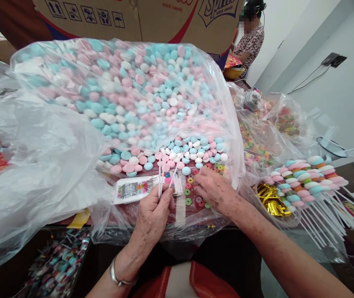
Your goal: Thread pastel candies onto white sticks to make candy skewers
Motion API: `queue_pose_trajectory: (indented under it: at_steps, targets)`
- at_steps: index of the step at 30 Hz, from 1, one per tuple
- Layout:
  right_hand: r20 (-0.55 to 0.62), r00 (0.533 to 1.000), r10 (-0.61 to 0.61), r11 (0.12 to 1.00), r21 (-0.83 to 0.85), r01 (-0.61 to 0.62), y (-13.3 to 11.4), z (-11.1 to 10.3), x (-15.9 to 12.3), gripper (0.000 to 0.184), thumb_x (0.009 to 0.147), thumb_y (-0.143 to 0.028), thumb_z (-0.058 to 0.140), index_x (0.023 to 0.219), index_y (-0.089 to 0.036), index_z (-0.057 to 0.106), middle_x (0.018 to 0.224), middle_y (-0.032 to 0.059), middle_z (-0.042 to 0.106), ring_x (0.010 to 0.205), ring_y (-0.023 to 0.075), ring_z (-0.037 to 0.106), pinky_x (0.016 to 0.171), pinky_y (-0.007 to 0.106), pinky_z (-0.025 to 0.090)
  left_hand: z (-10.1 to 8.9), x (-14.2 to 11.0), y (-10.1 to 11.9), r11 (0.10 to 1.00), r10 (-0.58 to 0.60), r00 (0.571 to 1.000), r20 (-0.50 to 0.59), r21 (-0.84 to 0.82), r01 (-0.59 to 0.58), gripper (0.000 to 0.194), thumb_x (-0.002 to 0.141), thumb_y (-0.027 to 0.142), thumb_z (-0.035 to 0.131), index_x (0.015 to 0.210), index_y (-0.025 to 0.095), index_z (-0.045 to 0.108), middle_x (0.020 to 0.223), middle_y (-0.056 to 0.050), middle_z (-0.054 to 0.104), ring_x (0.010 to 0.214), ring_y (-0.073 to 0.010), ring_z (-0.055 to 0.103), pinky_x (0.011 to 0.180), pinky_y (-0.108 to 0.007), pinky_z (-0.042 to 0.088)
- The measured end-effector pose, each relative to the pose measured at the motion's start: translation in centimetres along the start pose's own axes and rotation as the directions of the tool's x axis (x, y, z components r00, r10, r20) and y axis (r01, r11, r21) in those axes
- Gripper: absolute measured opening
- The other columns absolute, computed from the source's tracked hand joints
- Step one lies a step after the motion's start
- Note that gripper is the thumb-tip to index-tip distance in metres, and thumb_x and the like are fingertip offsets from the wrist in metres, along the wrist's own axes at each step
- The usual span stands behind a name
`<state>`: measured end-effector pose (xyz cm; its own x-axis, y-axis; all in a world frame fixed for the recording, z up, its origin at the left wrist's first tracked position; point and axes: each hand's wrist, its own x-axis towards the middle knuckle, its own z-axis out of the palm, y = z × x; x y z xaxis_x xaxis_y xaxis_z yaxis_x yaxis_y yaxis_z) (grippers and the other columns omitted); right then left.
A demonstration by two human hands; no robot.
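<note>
— Pose?
— Left hand [155, 209], just before the clear bag [236, 132], grasping white sticks [160, 176]; right hand [216, 191], lowered at gummy rings [188, 201] before it, grip unclear.
— Contents?
— Clear bag: pastel candies [177, 150].

The left hand [156, 205] and the right hand [216, 191] are bare, with rounded fingertips and creased knuckles, and both forearms are uncovered as far as they show. A smooth, shiny silver-coloured bangle [113, 274], narrow and curved, circles the left wrist, with a small knob on its lower part. Over the lap lies orange-red cloth [210, 284] with pale stitched lines, beside a plain greyish-beige panel [180, 282]. The clothing around it [234, 265] is nearly black; its cut is too dark to tell.
</note>
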<state>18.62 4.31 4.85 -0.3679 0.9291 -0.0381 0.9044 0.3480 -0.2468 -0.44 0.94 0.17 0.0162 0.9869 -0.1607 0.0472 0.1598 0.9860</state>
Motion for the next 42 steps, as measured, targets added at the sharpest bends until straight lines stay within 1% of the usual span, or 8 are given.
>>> queue_pose_trajectory:
  at_steps: [4,8,17,20,25,35,39,42]
  targets:
    - [-0.131,0.985,0.112,0.979,0.186,-0.087,1.7,-1.9,-0.7,0.010,0.088,-0.017,0.050,0.080,-0.018,0.055,0.082,0.0017,0.057,0.074,0.0138,0.054,0.070,0.025,0.043,-0.1,-0.1,-0.2,1.000,-0.010,1.000,0.006,0.000,0.010,0.028,0.089,0.042,0.055,0.080,0.017,0.060,0.057,0.004,0.055,0.039,-0.0058,0.035,0.036,-0.019,0.024]
    - [-0.130,0.960,0.248,0.915,0.356,-0.188,3.4,-2.8,-1.8,0.005,0.082,-0.018,0.054,0.080,-0.020,0.051,0.065,-0.0045,0.054,0.060,0.0123,0.051,0.058,0.024,0.037,-0.2,0.0,-0.5,1.000,-0.015,1.000,0.012,0.017,0.014,0.026,0.091,0.041,0.053,0.081,0.018,0.059,0.057,0.005,0.055,0.040,-0.0056,0.036,0.037,-0.019,0.025]
    - [0.024,0.998,-0.049,0.996,0.072,0.048,2.2,-1.0,-2.6,0.018,0.087,-0.010,0.047,0.090,-0.018,0.064,0.086,0.0045,0.060,0.086,0.0187,0.055,0.078,0.030,0.042,0.0,0.1,-0.4,0.999,0.009,1.000,0.002,0.039,-0.009,0.023,0.092,0.039,0.053,0.084,0.018,0.058,0.057,0.006,0.056,0.040,-0.0051,0.036,0.038,-0.018,0.025]
    - [-0.059,0.994,-0.096,0.980,0.171,0.105,1.8,-0.8,-2.2,0.019,0.090,-0.011,0.047,0.096,-0.016,0.064,0.090,0.0057,0.062,0.089,0.0182,0.057,0.082,0.029,0.043,0.0,0.0,-0.4,0.999,0.017,1.000,-0.001,0.046,-0.017,0.021,0.092,0.038,0.054,0.085,0.018,0.059,0.057,0.006,0.056,0.040,-0.0052,0.037,0.038,-0.018,0.026]
    - [-0.197,0.980,0.024,0.973,0.231,0.022,3.0,-1.8,-2.3,0.021,0.093,-0.015,0.045,0.106,-0.018,0.062,0.097,0.0057,0.063,0.087,0.0173,0.059,0.081,0.029,0.044,0.0,0.2,-0.5,0.999,0.024,1.000,0.001,0.044,-0.024,0.020,0.092,0.037,0.053,0.087,0.019,0.059,0.057,0.007,0.056,0.040,-0.0050,0.037,0.038,-0.018,0.025]
    - [0.136,0.991,-0.002,0.999,0.048,-0.004,3.2,-2.2,-3.6,0.019,0.091,-0.015,0.044,0.090,-0.018,0.063,0.086,0.0035,0.060,0.082,0.0179,0.057,0.074,0.030,0.042,-0.2,0.1,-0.7,1.000,-0.010,1.000,0.021,0.017,0.010,0.023,0.092,0.039,0.053,0.084,0.019,0.059,0.058,0.006,0.055,0.041,-0.0059,0.035,0.039,-0.019,0.025]
    - [0.013,0.999,-0.040,0.992,0.122,0.038,3.1,-2.5,-3.2,0.023,0.092,-0.017,0.040,0.092,-0.020,0.063,0.089,0.0043,0.061,0.085,0.0179,0.059,0.076,0.030,0.045,0.1,0.0,-0.3,0.999,-0.031,0.999,0.010,0.030,0.031,0.026,0.092,0.040,0.052,0.080,0.018,0.058,0.059,0.005,0.051,0.046,-0.0083,0.037,0.043,-0.020,0.027]
    - [-0.100,0.980,-0.171,0.968,0.171,0.187,2.7,-3.3,-2.1,0.024,0.092,-0.020,0.040,0.091,-0.022,0.064,0.090,0.0044,0.065,0.081,0.0175,0.063,0.074,0.029,0.049,0.3,-1.2,0.7,0.999,0.001,1.000,0.000,0.040,-0.001,0.026,0.091,0.035,0.049,0.074,0.017,0.056,0.062,0.002,0.051,0.056,-0.0112,0.043,0.049,-0.021,0.033]
